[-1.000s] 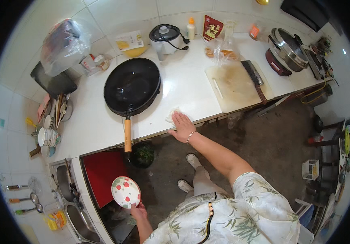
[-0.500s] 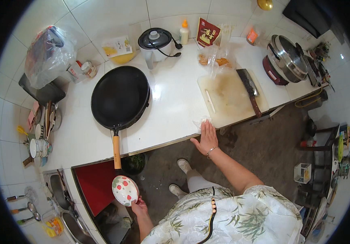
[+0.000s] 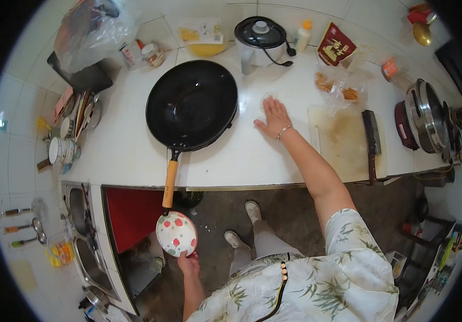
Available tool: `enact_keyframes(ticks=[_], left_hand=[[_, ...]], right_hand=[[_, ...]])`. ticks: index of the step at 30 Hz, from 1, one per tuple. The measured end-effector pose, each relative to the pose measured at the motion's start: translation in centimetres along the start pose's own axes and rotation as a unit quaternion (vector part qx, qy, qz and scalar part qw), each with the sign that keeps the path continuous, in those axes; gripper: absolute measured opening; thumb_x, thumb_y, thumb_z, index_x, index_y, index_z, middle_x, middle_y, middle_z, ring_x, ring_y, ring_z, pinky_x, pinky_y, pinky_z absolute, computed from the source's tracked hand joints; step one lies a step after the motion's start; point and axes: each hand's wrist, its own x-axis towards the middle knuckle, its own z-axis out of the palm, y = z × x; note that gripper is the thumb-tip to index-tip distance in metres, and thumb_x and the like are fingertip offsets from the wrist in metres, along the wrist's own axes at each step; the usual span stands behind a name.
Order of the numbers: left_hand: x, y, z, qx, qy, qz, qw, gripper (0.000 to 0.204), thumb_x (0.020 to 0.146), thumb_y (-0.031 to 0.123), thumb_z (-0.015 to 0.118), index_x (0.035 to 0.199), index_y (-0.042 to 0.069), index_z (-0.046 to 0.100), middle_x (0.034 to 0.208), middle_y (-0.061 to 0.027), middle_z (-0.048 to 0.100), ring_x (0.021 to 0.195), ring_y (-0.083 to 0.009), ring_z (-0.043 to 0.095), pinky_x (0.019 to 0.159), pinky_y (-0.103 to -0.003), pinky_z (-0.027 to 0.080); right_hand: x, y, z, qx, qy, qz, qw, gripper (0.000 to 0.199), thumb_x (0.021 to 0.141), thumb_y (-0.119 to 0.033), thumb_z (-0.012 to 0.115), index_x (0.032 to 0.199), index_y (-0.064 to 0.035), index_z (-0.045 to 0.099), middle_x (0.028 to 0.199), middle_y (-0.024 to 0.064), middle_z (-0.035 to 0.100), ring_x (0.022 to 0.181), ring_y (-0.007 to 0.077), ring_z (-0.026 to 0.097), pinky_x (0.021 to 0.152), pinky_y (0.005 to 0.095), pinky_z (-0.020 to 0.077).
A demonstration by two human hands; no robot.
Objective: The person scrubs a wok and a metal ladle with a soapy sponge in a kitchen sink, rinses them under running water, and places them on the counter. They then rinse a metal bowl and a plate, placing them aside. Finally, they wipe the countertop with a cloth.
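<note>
My left hand (image 3: 189,263) is closed on the near rim of a white plate (image 3: 176,234) with red fruit and green leaf patterns, held in front of the counter near the pan handle's end. Flat on the white counter (image 3: 231,166) lies my right hand (image 3: 275,118), its fingers stretched out. A scrap of thin white tissue or cloth seems to show at its fingertips, mostly hidden. Just left of that hand sits a black frying pan (image 3: 192,104), its wooden handle (image 3: 170,183) sticking out past the counter's front edge.
On the right, a cleaver (image 3: 371,145) rests on a cutting board (image 3: 343,134), with a plastic food bag (image 3: 343,91) behind. A lidded electric pot (image 3: 260,40) stands at the back and a steel pot (image 3: 429,118) far right. A sink (image 3: 94,263) lies lower left.
My right hand has moved from the counter's front edge by the cutting board farther back across the counter. My left hand still holds the plate, now closer under the pan handle. The view has shifted.
</note>
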Motion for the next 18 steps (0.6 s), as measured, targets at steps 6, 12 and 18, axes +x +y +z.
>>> enact_keyframes(ticks=[6,12,18], left_hand=[[-1.4,0.1,1.5,0.026,-0.021,-0.001,0.999,0.023,0.079,0.01,0.05,0.1,0.001,0.051,0.076,-0.0093,0.058,0.059,-0.0194,0.055,0.051,-0.028,0.046],[-1.6,0.2,1.0,0.05,-0.042,-0.004,0.998,0.024,0.079,0.011,0.049,0.1,0.0,0.051,0.077,-0.0102,0.059,0.059,-0.0198,0.056,0.05,-0.029,0.046],[-1.1,-1.2,-0.6,0.053,-0.074,-0.002,0.996,0.025,0.08,0.01,0.048,0.102,0.0,0.051,0.073,-0.0098,0.059,0.056,-0.0192,0.057,0.046,-0.028,0.046]], right_hand=[[-5.6,-13.4,1.8,0.05,-0.043,-0.208,0.976,0.082,0.083,-0.053,0.049,0.139,0.0024,0.025,0.147,0.0195,0.019,0.137,0.0317,0.017,0.112,0.0408,0.0102],[-14.4,-21.2,7.6,0.146,0.003,-0.312,0.939,0.078,0.084,-0.051,0.05,0.138,0.001,0.028,0.146,0.0169,0.023,0.137,0.0305,0.019,0.113,0.0399,0.0114],[-20.5,-7.5,2.9,0.096,0.01,-0.129,0.987,0.079,0.085,-0.048,0.051,0.14,0.0012,0.022,0.147,0.0194,0.021,0.136,0.0321,0.02,0.113,0.0398,0.0126]])
